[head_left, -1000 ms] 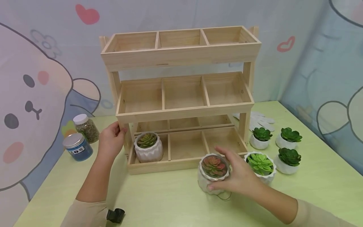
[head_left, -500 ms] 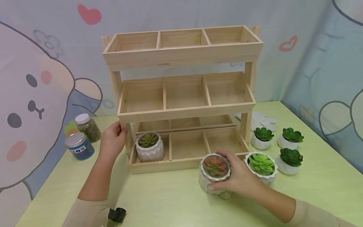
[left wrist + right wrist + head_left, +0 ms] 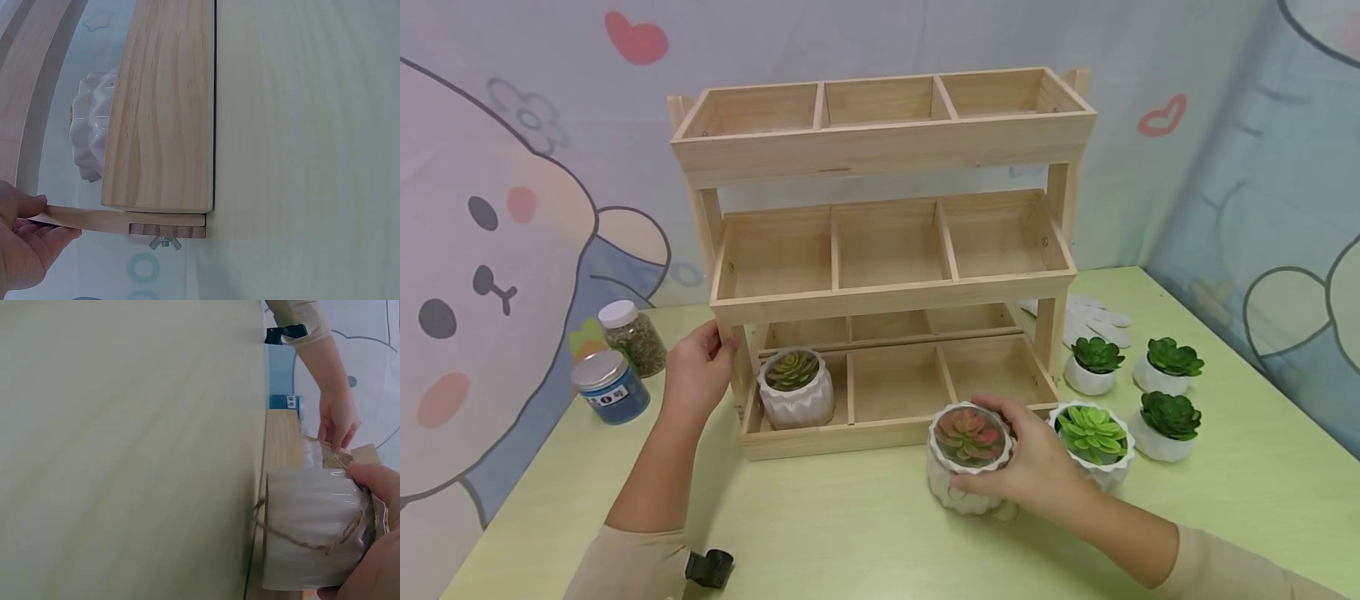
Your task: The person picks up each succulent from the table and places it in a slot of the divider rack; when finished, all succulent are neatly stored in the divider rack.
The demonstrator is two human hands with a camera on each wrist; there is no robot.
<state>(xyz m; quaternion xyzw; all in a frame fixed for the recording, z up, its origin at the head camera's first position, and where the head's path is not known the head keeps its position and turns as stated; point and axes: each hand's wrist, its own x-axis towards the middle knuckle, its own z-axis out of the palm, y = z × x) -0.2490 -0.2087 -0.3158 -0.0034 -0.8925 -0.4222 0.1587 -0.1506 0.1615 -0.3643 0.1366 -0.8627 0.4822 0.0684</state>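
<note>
On the left side, my left hand (image 3: 698,367) pinches the left upright (image 3: 81,217) of a three-tier wooden plant rack (image 3: 880,152). My right hand (image 3: 1041,462) holds a white fluted pot with a reddish succulent (image 3: 951,483) by its side, in front of the bottom tier's right half. Twine (image 3: 300,542) hangs around this pot in the right wrist view. Another white potted succulent (image 3: 797,404), green with reddish tips, sits in the bottom tier's left compartment. Just right of my right hand stands a pot with a bright green succulent (image 3: 1090,433).
Several small dark green potted succulents (image 3: 1165,446) stand at the right, with white gloves (image 3: 1093,321) behind them. At the left are a blue jar (image 3: 613,392) and a white-capped jar of brown granules (image 3: 634,342). A wing nut (image 3: 165,243) sticks out at the rack's foot.
The reddish succulent's pot has turned slightly in my right hand, and the thumb sits a little higher on it. My left hand stays on the upright. The head view has shifted slightly.
</note>
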